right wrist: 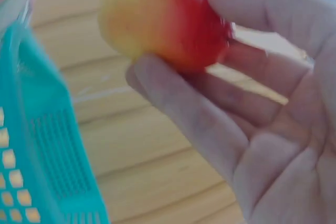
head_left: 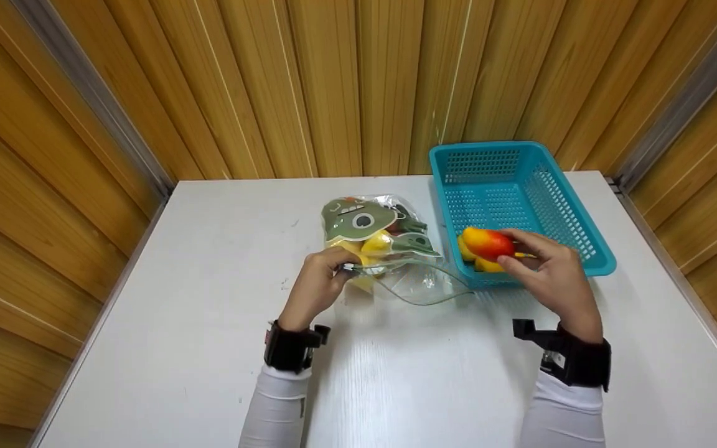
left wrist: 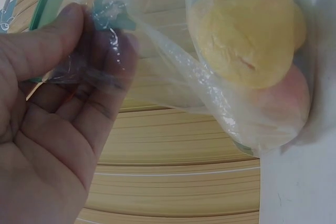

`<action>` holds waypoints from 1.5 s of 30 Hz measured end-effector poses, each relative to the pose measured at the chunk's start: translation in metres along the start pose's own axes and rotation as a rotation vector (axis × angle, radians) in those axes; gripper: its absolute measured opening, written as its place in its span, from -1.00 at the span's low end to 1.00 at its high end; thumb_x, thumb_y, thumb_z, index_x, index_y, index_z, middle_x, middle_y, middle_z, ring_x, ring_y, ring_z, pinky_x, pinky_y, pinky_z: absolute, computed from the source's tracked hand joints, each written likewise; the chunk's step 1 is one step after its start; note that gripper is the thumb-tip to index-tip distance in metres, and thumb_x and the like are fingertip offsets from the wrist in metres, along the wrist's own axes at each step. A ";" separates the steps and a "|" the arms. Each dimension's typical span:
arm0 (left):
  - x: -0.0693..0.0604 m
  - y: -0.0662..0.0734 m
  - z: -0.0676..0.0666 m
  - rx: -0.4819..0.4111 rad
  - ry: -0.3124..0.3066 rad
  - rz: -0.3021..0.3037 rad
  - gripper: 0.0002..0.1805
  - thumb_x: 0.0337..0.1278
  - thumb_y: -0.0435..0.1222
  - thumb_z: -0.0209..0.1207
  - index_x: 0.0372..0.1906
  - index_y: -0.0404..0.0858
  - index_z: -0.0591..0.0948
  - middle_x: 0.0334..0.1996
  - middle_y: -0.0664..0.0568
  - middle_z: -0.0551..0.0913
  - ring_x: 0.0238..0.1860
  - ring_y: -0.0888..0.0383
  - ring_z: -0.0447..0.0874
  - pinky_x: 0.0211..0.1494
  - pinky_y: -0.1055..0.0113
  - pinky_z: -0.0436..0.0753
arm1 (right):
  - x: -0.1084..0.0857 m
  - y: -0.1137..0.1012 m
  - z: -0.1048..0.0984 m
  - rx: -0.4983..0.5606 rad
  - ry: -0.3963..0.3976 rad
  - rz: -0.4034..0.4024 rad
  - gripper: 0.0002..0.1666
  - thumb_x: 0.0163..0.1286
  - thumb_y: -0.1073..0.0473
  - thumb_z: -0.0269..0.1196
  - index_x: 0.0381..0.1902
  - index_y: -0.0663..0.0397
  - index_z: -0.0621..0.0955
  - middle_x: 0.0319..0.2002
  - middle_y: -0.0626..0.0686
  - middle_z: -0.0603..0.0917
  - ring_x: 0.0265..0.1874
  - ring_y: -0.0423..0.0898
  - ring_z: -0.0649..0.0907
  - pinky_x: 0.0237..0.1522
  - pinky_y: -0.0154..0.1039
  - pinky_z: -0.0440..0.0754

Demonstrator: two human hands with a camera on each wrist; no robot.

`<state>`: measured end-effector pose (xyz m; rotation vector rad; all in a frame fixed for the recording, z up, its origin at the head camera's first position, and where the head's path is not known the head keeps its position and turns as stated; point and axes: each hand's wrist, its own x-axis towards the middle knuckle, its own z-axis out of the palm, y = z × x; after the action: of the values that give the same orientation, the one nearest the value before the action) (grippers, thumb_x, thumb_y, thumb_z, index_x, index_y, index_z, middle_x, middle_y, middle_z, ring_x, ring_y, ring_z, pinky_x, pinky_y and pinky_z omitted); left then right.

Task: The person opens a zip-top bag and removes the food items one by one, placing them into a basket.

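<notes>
The left hand [head_left: 319, 285] pinches the edge of a clear zip bag [head_left: 424, 283] with a green cartoon print; the bag's mouth gapes to the right. Yellow and reddish fruits [left wrist: 247, 35] show through the plastic in the left wrist view. The right hand [head_left: 554, 278] holds a red and yellow mango-like fruit [head_left: 488, 243] between thumb and fingers, over the near left part of the teal basket [head_left: 605, 267]. In the right wrist view the fruit [right wrist: 163, 22] is gripped at its red end. Yellow fruits [head_left: 487, 266] lie in the basket beneath it.
The basket stands at the back right of the white table [head_left: 209, 298], just right of the bag. Behind the table rises a wood-patterned panel wall [head_left: 333, 87], with further panels on both sides.
</notes>
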<state>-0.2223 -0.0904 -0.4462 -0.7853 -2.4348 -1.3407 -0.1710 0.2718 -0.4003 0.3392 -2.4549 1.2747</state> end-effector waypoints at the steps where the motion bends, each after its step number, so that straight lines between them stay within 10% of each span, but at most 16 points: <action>1: 0.000 0.000 0.000 0.000 0.000 0.000 -0.85 0.10 -0.58 0.32 -0.33 -0.30 0.77 -0.31 -0.01 0.76 -0.20 0.08 0.72 -0.03 0.20 0.71 | 0.001 0.004 -0.001 -0.006 0.027 0.015 -0.50 0.33 0.37 0.41 0.23 0.30 0.64 0.14 0.33 0.69 -0.04 -0.14 0.72 -0.13 -0.62 0.59; 9: 0.000 0.001 0.000 0.011 -0.001 -0.010 -0.81 0.06 -0.62 0.31 -0.33 -0.30 0.77 -0.30 -0.01 0.77 -0.20 0.14 0.72 -0.04 0.21 0.72 | 0.008 0.034 0.001 -0.115 0.138 0.190 -0.49 0.39 0.37 0.34 0.28 0.37 0.58 0.18 0.41 0.62 0.04 0.36 0.68 -0.11 -0.65 0.52; 18: 0.001 0.001 0.001 0.019 0.003 0.013 -0.79 0.06 -0.63 0.29 -0.34 -0.30 0.77 -0.31 0.00 0.76 -0.22 0.16 0.70 -0.09 0.25 0.71 | 0.013 0.059 0.010 -0.193 0.189 0.317 -0.47 0.37 0.40 0.31 0.30 0.36 0.57 0.21 0.43 0.58 0.11 0.35 0.65 0.15 0.13 0.60; 34: 0.001 0.001 0.001 0.001 0.001 0.012 -0.81 0.05 -0.63 0.30 -0.33 -0.31 0.77 -0.30 -0.03 0.77 -0.20 0.11 0.72 -0.04 0.21 0.72 | 0.016 0.068 0.014 -0.194 0.161 0.403 -0.42 0.44 0.41 0.22 0.40 0.38 0.46 0.39 0.43 0.42 0.27 0.41 0.50 0.28 0.20 0.53; 45: 0.000 0.002 0.000 0.017 0.009 0.023 -0.77 0.04 -0.65 0.26 -0.33 -0.30 0.77 -0.32 0.00 0.76 -0.22 0.12 0.72 -0.06 0.22 0.71 | 0.015 0.062 0.015 -0.203 0.205 0.322 -0.55 0.40 0.37 0.27 0.23 0.41 0.60 0.32 0.39 0.52 0.18 0.40 0.58 0.24 0.25 0.56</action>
<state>-0.2215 -0.0899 -0.4448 -0.7994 -2.4194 -1.3107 -0.2106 0.2937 -0.4480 -0.2374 -2.4960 1.0978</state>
